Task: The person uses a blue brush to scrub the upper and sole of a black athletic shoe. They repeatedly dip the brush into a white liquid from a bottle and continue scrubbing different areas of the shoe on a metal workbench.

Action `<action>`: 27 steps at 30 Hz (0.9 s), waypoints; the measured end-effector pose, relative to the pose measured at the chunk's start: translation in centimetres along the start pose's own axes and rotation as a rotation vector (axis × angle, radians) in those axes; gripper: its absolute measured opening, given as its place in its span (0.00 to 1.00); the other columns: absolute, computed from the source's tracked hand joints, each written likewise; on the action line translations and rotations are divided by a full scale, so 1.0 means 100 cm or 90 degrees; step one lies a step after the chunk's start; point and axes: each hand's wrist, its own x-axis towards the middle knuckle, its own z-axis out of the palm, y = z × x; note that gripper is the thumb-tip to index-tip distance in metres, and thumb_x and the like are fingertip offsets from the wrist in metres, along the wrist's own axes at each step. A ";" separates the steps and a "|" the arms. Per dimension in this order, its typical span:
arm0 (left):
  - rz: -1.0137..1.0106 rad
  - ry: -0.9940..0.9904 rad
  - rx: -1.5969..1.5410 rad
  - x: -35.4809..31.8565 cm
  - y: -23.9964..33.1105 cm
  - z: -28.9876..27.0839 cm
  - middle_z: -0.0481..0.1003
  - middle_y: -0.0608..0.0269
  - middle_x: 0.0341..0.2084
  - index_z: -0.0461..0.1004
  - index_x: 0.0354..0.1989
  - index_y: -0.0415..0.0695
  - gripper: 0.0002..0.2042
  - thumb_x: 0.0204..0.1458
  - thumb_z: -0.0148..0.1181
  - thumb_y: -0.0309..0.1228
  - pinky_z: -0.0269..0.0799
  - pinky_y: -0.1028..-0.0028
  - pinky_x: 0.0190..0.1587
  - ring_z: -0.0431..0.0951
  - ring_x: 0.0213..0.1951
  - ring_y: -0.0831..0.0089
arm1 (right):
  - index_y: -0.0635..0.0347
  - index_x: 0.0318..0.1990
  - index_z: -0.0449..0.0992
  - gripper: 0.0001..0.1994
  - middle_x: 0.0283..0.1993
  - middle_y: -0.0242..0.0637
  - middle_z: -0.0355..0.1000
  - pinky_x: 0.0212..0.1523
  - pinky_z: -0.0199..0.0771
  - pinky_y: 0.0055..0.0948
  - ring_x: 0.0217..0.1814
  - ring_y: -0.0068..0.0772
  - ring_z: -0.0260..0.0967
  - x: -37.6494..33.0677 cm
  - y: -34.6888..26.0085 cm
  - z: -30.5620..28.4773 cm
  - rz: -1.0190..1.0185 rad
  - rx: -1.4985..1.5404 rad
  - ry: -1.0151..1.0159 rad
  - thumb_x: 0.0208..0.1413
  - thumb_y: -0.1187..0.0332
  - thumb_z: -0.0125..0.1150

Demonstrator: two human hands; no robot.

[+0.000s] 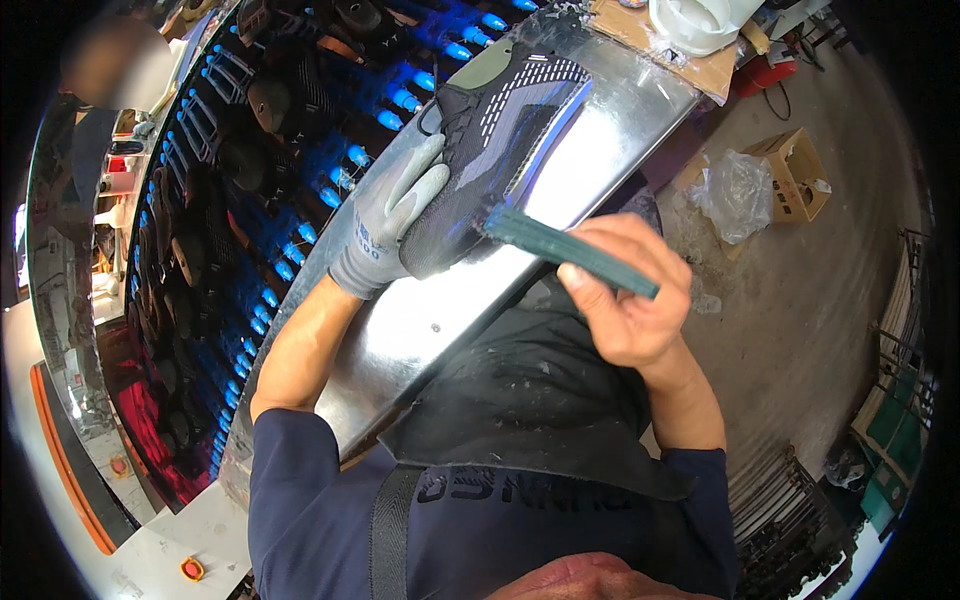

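My left hand [392,215], in a grey knit glove, grips a dark grey and black shoe upper [490,140] lying on its side on the shiny metal bench [420,320]. My bare right hand [625,295] holds a dark green brush handle [570,250], and its tip touches the shoe's lower edge near the sole line. The shoe has white dashed markings and an olive tongue patch.
Left of the bench runs a conveyor of dark shoes [190,260] lit by blue lamps [290,250]. A white bucket [695,22] on cardboard stands at the far end. An open cardboard box [795,175] with plastic wrap lies on the concrete floor at right. Metal racks [790,520] at lower right.
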 end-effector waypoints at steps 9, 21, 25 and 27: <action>0.043 0.007 0.069 0.023 0.009 -0.008 0.74 0.34 0.60 0.71 0.63 0.37 0.43 0.38 0.80 0.46 0.66 0.38 0.64 0.76 0.60 0.35 | 0.74 0.45 0.81 0.15 0.39 0.47 0.80 0.33 0.80 0.29 0.35 0.34 0.81 -0.013 -0.016 0.000 0.021 0.125 -0.076 0.48 0.81 0.73; -0.001 0.032 -0.068 0.107 0.046 -0.009 0.79 0.38 0.53 0.74 0.58 0.30 0.39 0.35 0.83 0.33 0.75 0.51 0.60 0.81 0.54 0.40 | 0.72 0.56 0.79 0.13 0.55 0.50 0.76 0.40 0.87 0.31 0.44 0.36 0.82 -0.009 0.034 0.010 0.099 0.273 0.301 0.65 0.80 0.65; 0.014 -0.025 -0.046 0.105 0.040 -0.012 0.78 0.34 0.56 0.71 0.63 0.30 0.44 0.34 0.84 0.34 0.74 0.50 0.64 0.81 0.59 0.42 | 0.72 0.53 0.80 0.12 0.53 0.53 0.77 0.40 0.87 0.32 0.43 0.36 0.81 -0.017 0.026 -0.009 0.074 0.282 0.212 0.63 0.80 0.66; 0.016 -0.025 -0.055 0.106 0.038 -0.011 0.78 0.34 0.56 0.72 0.63 0.30 0.43 0.34 0.84 0.35 0.74 0.50 0.65 0.80 0.59 0.42 | 0.73 0.51 0.80 0.11 0.51 0.53 0.78 0.40 0.87 0.32 0.42 0.36 0.81 -0.015 0.017 -0.026 0.113 0.313 0.162 0.63 0.79 0.66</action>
